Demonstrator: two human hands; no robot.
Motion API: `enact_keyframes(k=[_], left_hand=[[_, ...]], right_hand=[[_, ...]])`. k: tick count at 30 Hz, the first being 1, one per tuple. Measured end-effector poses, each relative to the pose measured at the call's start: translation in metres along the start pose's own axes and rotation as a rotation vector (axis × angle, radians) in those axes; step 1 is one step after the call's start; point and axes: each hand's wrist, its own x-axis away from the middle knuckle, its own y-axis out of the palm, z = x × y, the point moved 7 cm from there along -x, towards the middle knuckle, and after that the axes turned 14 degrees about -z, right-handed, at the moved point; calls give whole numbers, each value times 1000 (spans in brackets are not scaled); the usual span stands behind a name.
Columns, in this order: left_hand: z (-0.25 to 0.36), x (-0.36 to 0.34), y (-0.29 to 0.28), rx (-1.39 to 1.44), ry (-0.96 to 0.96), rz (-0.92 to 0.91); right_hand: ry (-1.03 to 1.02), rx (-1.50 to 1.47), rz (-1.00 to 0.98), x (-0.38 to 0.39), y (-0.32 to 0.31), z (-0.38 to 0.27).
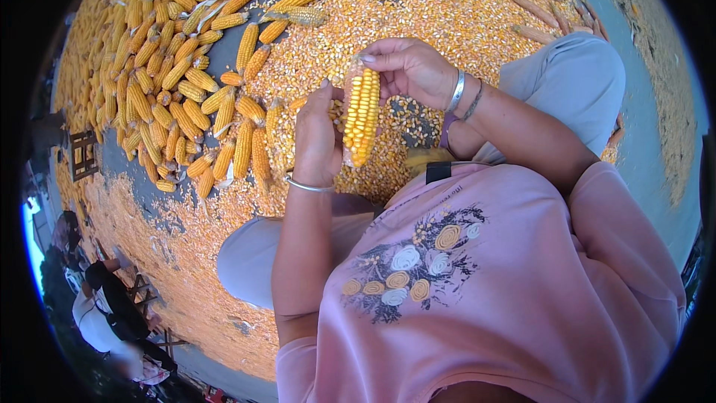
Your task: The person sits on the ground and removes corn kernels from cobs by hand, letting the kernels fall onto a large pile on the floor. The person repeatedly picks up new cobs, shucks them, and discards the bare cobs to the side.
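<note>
A yellow ear of corn (363,116) is held tilted nearly upright in front of me, with a pale bare strip along its left side where kernels are gone. My right hand (418,73) grips its upper end, thumb on top and fingers curled behind. At the ear's left side, my left hand (316,134) is closed against the lower part, its thumb raised; the ear hides most of its fingers. Loose kernels (418,22) lie spread thickly under both hands.
A large heap of whole ears of corn (175,75) rises at the left. Several bare cobs (533,11) lie at the far right. My bent legs (570,75) flank the kernels. At the lower left, another person (101,317) is near stools, beyond more spread kernels.
</note>
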Motion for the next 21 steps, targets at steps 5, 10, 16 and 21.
enact_keyframes(k=[5, 10, 16, 21], left_hand=[[-3, 1, 12, -64, -65, -80], [-1, 1, 15, -113, -4, -154], [-3, 1, 1, -108, 32, -118], [4, 4, 8, -64, 89, 31]], right_hand=[[-49, -94, 54, 0, -19, -5], [-19, -29, 72, -2, -20, -4], [-18, -80, -58, -5, -10, 3], [-48, -68, -13, -4, -11, 0]])
